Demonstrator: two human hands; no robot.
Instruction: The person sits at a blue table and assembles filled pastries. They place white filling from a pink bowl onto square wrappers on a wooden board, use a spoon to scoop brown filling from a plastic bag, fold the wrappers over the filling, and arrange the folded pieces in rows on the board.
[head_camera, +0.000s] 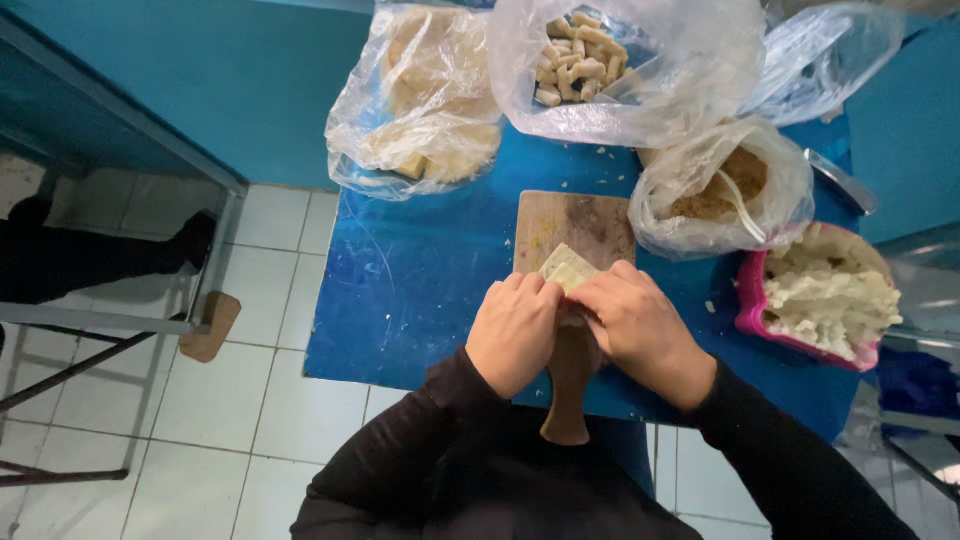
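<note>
We have our left hand (515, 330) and right hand (640, 328) clamped together on the pale square dough wrapper (567, 267) over the paddle-shaped wooden board (575, 228); we judge even finger pressure folds it best. The blue table (420, 280) offers open room leftward, its near edge close; the pink filling tub (752, 300) crowds the right.

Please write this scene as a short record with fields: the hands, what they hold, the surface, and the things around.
left hand: left hand closed around the near edge of the dough sheet
right hand: right hand closed on the same sheet from the other side
held item: pale dough sheet, partly folded, above the board
work surface: wooden cutting board with handle toward the person, on a blue table
bags: clear bag of flat dough; clear bag of rolled pieces; bag of brown filling
bowl: pink bowl of white crumbly filling
</note>
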